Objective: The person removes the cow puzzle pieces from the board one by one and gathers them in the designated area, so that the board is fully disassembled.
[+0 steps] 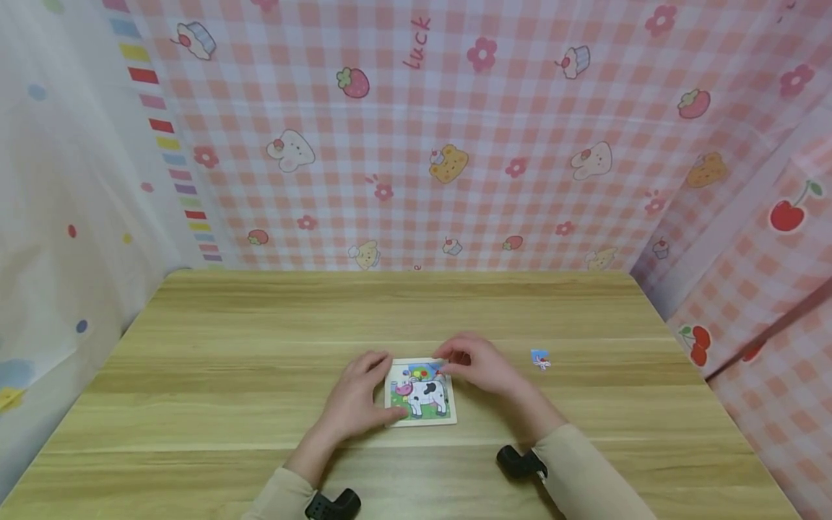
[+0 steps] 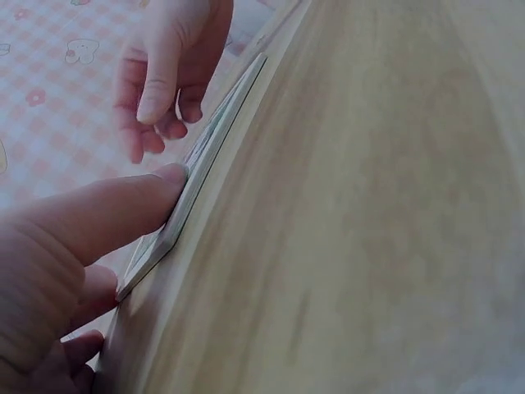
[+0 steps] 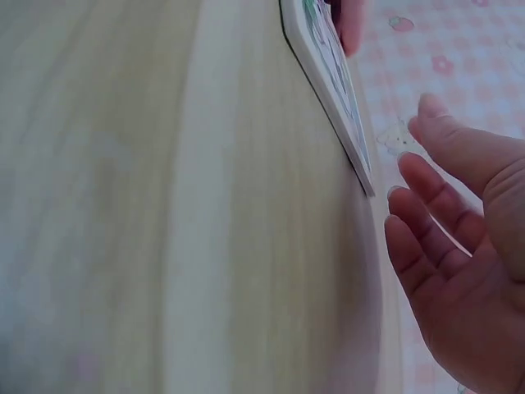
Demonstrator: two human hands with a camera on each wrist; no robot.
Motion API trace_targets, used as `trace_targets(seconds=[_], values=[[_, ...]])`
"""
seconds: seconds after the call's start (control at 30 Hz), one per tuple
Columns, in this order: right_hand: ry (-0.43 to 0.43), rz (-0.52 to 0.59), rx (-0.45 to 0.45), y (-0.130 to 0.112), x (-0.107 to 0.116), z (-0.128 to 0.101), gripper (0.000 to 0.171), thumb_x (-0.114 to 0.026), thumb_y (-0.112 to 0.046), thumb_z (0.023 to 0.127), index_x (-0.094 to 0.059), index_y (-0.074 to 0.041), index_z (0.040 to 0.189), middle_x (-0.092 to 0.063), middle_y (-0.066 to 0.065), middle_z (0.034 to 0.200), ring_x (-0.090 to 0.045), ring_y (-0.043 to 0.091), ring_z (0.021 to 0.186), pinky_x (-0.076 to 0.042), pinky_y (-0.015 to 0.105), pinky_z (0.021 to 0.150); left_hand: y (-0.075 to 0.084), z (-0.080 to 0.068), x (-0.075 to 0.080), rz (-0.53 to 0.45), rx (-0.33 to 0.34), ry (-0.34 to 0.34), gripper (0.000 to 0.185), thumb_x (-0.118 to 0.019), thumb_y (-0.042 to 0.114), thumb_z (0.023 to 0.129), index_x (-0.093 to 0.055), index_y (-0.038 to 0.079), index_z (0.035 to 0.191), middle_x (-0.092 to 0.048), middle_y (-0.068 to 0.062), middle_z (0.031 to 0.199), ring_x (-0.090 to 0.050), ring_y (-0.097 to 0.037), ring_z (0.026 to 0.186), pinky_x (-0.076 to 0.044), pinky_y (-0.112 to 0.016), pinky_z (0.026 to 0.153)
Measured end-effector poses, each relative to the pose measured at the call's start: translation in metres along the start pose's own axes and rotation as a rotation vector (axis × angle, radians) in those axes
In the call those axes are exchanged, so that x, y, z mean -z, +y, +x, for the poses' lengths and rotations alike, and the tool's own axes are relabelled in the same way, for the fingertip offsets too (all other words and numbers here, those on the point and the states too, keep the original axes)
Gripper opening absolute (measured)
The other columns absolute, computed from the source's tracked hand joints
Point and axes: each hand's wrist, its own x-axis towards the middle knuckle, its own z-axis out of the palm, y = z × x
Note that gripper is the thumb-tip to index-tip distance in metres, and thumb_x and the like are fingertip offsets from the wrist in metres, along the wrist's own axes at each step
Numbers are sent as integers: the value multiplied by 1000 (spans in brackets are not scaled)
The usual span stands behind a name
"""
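A small square cow jigsaw puzzle [image 1: 429,393] lies flat in a pale wooden frame on the table. My left hand [image 1: 357,393] holds it from the left, with the thumb on the near left corner and the other fingers along the left side. In the left wrist view that thumb [image 2: 123,209] rests over the frame's edge. My right hand [image 1: 477,362] hovers by the puzzle's far right corner. Its fingers [image 3: 439,209] are loosely bent and apart from the thumb, with no piece visible between them. Part of the picture's upper left looks pale and bare.
One loose puzzle piece [image 1: 540,359], blue with a small white figure, lies on the wooden table [image 1: 260,332] to the right of my right hand. A pink checked curtain [image 1: 403,144] hangs behind the table. Black cameras [image 1: 520,462] sit on both wrists.
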Motion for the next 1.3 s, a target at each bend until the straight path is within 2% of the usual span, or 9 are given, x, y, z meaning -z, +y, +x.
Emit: trace_targets(seconds=[0.2,0.4,0.67,0.87,1.0,1.3], values=[[-71,-24,48,-7,-5,10,21,-75,-11,88,-73,-11,109,-63,2,97,-52,15,79,-47,26,69,0,-1,0,16,-4,-5,92,-86,43,72,-49,-4,142,-47,-14,146,-37,-34,138,-30,-51,113],[-148,-81,61,-11,-9,21,22,-77,-14,88,-73,-15,110,-63,-2,102,-54,16,84,-48,27,74,1,0,2,23,-11,-7,91,-86,43,72,-50,-4,142,-48,-14,146,-37,-35,138,-30,-52,113],[-193,-154,110,-14,-15,29,22,-78,-15,86,-74,-14,108,-61,-2,103,-53,14,87,-47,27,76,-1,1,2,28,-44,5,89,-85,43,73,-52,-5,140,-50,-15,144,-38,-36,137,-31,-53,112],[-211,-204,127,-17,-20,33,24,-80,-17,84,-74,-15,108,-61,-3,104,-53,13,89,-47,27,80,-2,0,1,33,-28,-8,88,-84,44,74,-52,-2,142,-49,-12,146,-37,-34,138,-30,-51,113],[-217,-216,131,-16,-22,36,23,-80,-17,84,-74,-16,107,-60,-3,103,-54,13,90,-48,28,82,-3,1,0,41,-28,18,82,-83,44,77,-54,-1,140,-52,-11,143,-40,-34,137,-32,-51,112],[-230,-245,119,-16,-23,39,22,-80,-16,84,-74,-17,106,-58,-4,101,-54,13,89,-48,28,82,-2,4,-6,70,-41,130,63,-78,39,85,-63,-1,131,-60,-11,132,-50,-34,127,-39,-51,106]])
